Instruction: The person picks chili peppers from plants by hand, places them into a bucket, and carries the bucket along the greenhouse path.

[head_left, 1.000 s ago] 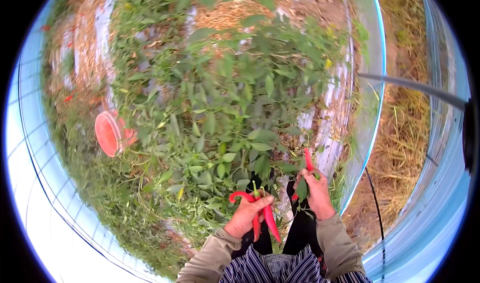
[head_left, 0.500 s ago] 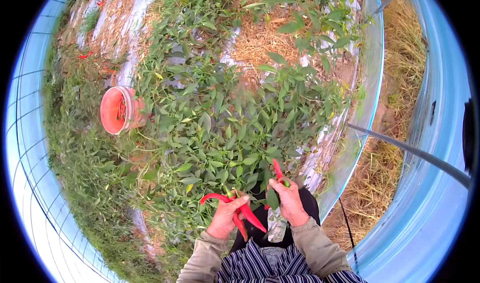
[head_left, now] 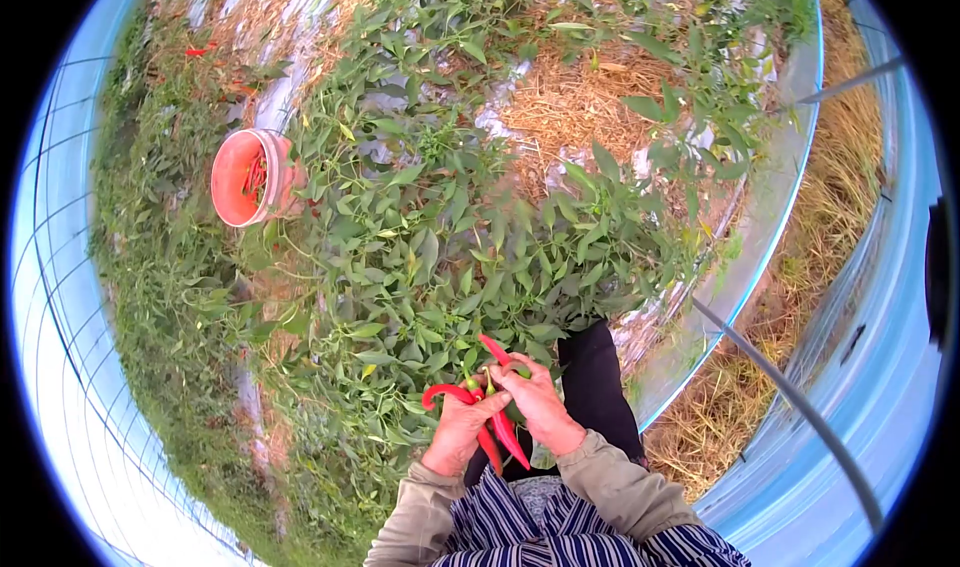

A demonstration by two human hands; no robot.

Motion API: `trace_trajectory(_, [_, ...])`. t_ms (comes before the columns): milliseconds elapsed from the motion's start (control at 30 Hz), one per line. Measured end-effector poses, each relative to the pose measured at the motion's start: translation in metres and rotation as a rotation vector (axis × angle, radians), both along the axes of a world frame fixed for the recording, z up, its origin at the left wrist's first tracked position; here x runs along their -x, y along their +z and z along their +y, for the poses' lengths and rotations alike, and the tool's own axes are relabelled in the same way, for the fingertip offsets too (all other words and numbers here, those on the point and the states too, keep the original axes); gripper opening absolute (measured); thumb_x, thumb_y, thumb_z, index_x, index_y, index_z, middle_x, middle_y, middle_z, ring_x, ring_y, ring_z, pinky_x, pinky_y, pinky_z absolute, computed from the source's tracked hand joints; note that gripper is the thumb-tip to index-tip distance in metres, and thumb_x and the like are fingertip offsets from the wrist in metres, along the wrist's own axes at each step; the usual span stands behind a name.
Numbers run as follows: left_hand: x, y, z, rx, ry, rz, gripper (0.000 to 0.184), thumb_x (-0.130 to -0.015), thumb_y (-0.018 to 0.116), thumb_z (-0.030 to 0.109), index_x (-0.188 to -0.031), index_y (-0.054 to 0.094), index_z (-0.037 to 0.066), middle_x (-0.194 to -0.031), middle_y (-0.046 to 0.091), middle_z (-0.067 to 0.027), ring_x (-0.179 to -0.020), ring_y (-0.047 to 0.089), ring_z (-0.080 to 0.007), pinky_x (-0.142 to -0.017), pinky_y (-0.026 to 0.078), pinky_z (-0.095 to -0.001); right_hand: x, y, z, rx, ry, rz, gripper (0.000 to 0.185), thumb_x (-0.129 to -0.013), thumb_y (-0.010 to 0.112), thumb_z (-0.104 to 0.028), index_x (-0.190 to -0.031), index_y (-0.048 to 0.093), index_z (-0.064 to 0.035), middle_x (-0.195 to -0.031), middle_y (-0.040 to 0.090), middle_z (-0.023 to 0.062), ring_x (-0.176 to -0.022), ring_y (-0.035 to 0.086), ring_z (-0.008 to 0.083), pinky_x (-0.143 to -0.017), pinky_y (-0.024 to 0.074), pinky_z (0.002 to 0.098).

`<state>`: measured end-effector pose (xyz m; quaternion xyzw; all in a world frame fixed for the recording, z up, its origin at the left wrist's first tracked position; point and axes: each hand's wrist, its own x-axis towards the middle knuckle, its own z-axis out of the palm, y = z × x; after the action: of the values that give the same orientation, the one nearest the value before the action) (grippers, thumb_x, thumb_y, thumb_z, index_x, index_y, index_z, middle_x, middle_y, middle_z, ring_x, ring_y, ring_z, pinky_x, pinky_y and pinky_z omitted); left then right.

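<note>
The hands meet low in the view, fingertips close together and seemingly touching (the exact contact is hidden where they overlap). Taking twelve as the top of the view, the left hand (head_left: 462, 433) reaches in from seven o'clock, its thumb laid across toward two, gripping a small bunch of red peppers (head_left: 509, 439): one curls out toward nine, while two hang their tips toward five. The right hand (head_left: 541, 407) comes in from four o'clock, wrist fairly straight and fingers bent inward, grasping a single red pepper (head_left: 492, 349) whose tip points between ten and eleven. Both forearms, in tan sleeves (head_left: 425, 512), angle up over a striped garment (head_left: 540, 547). From the hands, leafy plants (head_left: 430, 257) spread toward eleven, and a pink bucket (head_left: 229, 187) with red peppers inside sits between ten and eleven, well apart.
</note>
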<state>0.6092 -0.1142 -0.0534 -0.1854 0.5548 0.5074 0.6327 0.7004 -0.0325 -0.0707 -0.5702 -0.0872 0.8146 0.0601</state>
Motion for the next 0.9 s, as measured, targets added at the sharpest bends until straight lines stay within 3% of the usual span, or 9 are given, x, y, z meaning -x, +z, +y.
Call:
trace_trajectory(100, [-0.011,-0.001,0.046,0.077,-0.001,-0.005,0.032,-0.083,0.061,-0.006,-0.113,0.053,0.000,-0.103,0.059,-0.0044,-0.090,0.060,-0.0148,-0.077,0.051,-0.0284,-0.023,-0.024,0.026,0.021,-0.045,0.097,0.026,-0.084,0.066,-0.013,-0.102,0.055,0.0026,-0.094,0.065,0.0084,-0.089,0.061,0.0166,-0.085,0.0472,0.0295])
trace_trajectory(200, [-0.022,-0.012,0.077,0.052,0.135,-0.310,0.023,-0.083,0.062,0.000,-0.106,0.058,0.000,-0.089,0.062,-0.0055,-0.077,0.061,-0.0158,-0.065,0.052,-0.0308,-0.043,-0.023,0.089,0.099,-0.119,0.029,0.012,-0.087,0.059,-0.011,-0.092,0.059,0.0000,-0.091,0.065,0.0110,-0.084,0.063,0.0184,-0.079,0.0502,0.0326])
trace_trajectory(267, [-0.038,-0.016,0.107,0.141,0.175,-0.264,0.019,-0.083,0.063,0.005,-0.100,0.059,-0.002,-0.079,0.060,-0.0075,-0.069,0.059,-0.0176,-0.062,0.050,-0.0281,-0.059,-0.037,0.122,-0.069,-0.148,0.030,0.012,-0.088,0.058,-0.012,-0.090,0.059,-0.0001,-0.089,0.065,0.0108,-0.084,0.062,0.0173,-0.079,0.0500,0.0322])
trace_trajectory(333, [-0.048,-0.015,0.138,0.151,0.105,-0.010,0.020,-0.083,0.062,0.003,-0.101,0.058,-0.003,-0.079,0.060,-0.0073,-0.069,0.060,-0.0178,-0.062,0.050,-0.0291,-0.070,-0.040,0.154,-0.177,-0.081,-0.043,0.018,-0.088,0.060,-0.020,-0.087,0.060,-0.0022,-0.083,0.064,0.0049,-0.078,0.058,0.0126,-0.072,0.0462,0.0286])
trace_trajectory(400, [-0.055,-0.005,0.176,0.150,0.110,-0.004,0.022,-0.083,0.061,-0.001,-0.105,0.056,-0.003,-0.080,0.060,-0.0072,-0.070,0.060,-0.0168,-0.059,0.050,-0.0277,-0.078,-0.044,0.173,-0.288,0.002,-0.046,0.019,-0.089,0.059,-0.020,-0.087,0.059,-0.0013,-0.082,0.064,0.0043,-0.075,0.057,0.0112,-0.069,0.0459,0.0276])
trace_trajectory(533, [-0.074,0.003,0.209,0.053,-0.133,0.098,0.037,-0.083,0.061,-0.002,-0.118,0.049,0.001,-0.087,0.059,-0.0042,-0.063,0.057,-0.0112,-0.054,0.048,-0.0231,-0.081,-0.026,0.199,-0.442,0.204,-0.043,0.019,-0.089,0.057,-0.019,-0.087,0.057,0.0001,-0.083,0.064,0.0048,-0.073,0.057,0.0110,-0.069,0.0464,0.0272])
trace_trajectory(600, [-0.082,0.018,0.223,0.054,-0.162,0.233,0.039,-0.083,0.062,0.000,-0.119,0.048,0.001,-0.086,0.059,-0.0031,-0.061,0.055,-0.0089,-0.053,0.047,-0.0222,-0.077,-0.005,0.212,-0.336,0.203,0.050,0.014,-0.090,0.057,-0.014,-0.096,0.055,-0.0014,-0.091,0.063,0.0048,-0.085,0.059,0.0115,-0.078,0.0464,0.0240])
trace_trajectory(733, [-0.092,0.031,0.224,0.025,-0.297,0.678,0.022,-0.083,0.062,0.002,-0.104,0.058,-0.002,-0.076,0.059,-0.0018,-0.061,0.054,-0.0067,-0.054,0.044,-0.0213,-0.079,0.016,0.226,-0.494,0.351,0.077,0.015,-0.092,0.054,-0.016,-0.096,0.055,-0.0020,-0.090,0.060,0.0031,-0.081,0.054,0.0086,-0.075,0.0443,0.0239])
trace_trajectory(900, [-0.094,0.054,0.228,-0.040,-0.296,0.783,0.015,-0.082,0.061,0.001,-0.096,0.058,-0.003,-0.070,0.058,-0.0019,-0.058,0.053,-0.0057,-0.052,0.044,-0.0205,-0.080,0.050,0.233,-0.555,0.268,0.084,0.021,-0.089,0.058,-0.021,-0.086,0.053,-0.0008,-0.076,0.055,0.0021,-0.070,0.050,0.0090,-0.063,0.0423,0.0259])
